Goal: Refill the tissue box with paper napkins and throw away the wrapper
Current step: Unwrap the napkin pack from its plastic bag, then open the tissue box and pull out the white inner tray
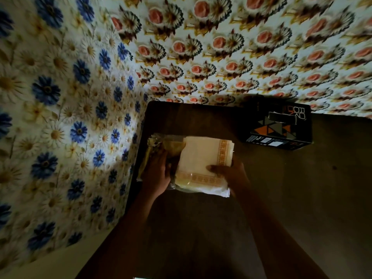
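Two bare forearms reach up from the bottom of the frame to a dark wooden table at centre. The right hand grips the right edge of a stack of paper napkins, thumb curled over the top sheet and fingers hidden beneath. The left hand holds the clear plastic wrapper bunched at the stack's left side, fingers curled into the film.

The cream napkins, bordered in orange, lie flat at mid-frame, their long axis running from lower left to upper right, the bordered corner pointing toward the upper right. The wrapper's open mouth faces right, with the stack partly out of it.

A black tissue box with orange and grey triangles sits well apart, right of centre, against a wall of rose-patterned paper. Blue daisy wallpaper fills the left.
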`<state>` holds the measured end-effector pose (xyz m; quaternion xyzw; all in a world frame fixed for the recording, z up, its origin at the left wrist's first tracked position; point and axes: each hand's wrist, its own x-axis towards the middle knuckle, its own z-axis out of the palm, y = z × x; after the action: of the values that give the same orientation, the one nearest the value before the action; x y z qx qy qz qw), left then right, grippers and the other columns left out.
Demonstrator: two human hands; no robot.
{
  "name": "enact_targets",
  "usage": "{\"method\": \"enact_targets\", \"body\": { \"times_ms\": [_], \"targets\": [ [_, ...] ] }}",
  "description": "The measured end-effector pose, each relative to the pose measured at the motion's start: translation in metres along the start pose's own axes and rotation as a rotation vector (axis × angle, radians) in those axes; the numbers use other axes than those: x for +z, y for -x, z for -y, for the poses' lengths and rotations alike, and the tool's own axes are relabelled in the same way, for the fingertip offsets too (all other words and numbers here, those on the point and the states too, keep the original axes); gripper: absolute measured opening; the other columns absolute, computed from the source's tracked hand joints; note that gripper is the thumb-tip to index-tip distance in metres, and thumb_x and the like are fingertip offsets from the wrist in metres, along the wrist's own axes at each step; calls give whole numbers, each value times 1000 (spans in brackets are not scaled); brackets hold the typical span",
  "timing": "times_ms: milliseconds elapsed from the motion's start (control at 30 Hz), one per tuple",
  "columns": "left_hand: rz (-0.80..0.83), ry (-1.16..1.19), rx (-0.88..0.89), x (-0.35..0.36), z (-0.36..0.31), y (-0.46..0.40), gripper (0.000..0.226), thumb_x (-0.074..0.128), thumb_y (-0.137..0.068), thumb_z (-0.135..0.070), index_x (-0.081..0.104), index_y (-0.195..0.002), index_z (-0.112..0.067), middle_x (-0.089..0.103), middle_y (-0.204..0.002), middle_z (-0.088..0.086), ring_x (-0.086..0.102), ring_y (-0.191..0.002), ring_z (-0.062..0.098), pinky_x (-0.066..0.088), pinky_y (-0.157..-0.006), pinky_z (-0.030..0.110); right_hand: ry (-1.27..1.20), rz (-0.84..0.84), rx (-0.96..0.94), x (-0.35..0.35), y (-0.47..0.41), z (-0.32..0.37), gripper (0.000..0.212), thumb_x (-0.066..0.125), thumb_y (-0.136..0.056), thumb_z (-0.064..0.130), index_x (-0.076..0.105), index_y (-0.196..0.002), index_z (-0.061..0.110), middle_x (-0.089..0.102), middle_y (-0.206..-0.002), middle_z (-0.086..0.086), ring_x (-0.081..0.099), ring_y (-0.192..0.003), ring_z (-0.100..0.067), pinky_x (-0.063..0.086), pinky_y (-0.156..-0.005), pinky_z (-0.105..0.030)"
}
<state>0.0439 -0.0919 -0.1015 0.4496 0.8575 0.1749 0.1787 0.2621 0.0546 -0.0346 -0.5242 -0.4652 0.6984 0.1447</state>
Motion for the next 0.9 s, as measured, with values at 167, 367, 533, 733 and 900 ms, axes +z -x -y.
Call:
{"method": "enact_targets", "body": {
  "times_ms": [167, 367, 533, 733, 900],
  "targets": [
    [-19, -124, 8, -9, 3, -6, 52, 57, -97, -20, 44, -147, -11, 43, -155, 12, 41, -142, 34, 38, -113, 47, -112, -31, 59, -34, 21, 1, 40, 84, -70, -3, 66, -105, 5, 78, -95, -12, 77, -90, -29, 63, -73, -46],
    [-75, -127, -33, -21, -24, -11, 49, 62, -92, -14, 51, -139, -11, 48, -147, 14, 47, -135, 36, 45, -109, 47, -225, -62, 65, -78, 50, -8, 38, 80, -72, -7, 66, -105, 3, 78, -97, -16, 77, -87, -29, 63, -67, -42],
    [-152, -68, 16, -11, -71, 21, 47, 61, -89, -19, 53, -135, -12, 55, -137, 12, 54, -126, 32, 52, -100, 46, -238, -14, 73, -116, 78, -25, 34, 77, -77, -5, 66, -109, 1, 77, -100, -17, 76, -92, -33, 63, -68, -43],
    [72, -161, -114, 12, -99, 51, 79, 75, -80, -30, 38, -149, -16, 45, -150, 11, 44, -138, 33, 44, -110, 52, -245, 14, 128, -141, 89, -48, 34, 76, -76, -8, 67, -108, 2, 79, -94, -14, 77, -86, -29, 62, -62, -39],
    [-121, 115, -70, 30, -150, 104, 30, 58, -96, -25, 57, -126, -18, 63, -119, 7, 65, -104, 22, 56, -83, 34, -168, 49, 163, -165, 96, -74, 43, 78, -74, -5, 66, -114, 0, 75, -107, -20, 75, -97, -34, 63, -76, -49]
  ]
}}
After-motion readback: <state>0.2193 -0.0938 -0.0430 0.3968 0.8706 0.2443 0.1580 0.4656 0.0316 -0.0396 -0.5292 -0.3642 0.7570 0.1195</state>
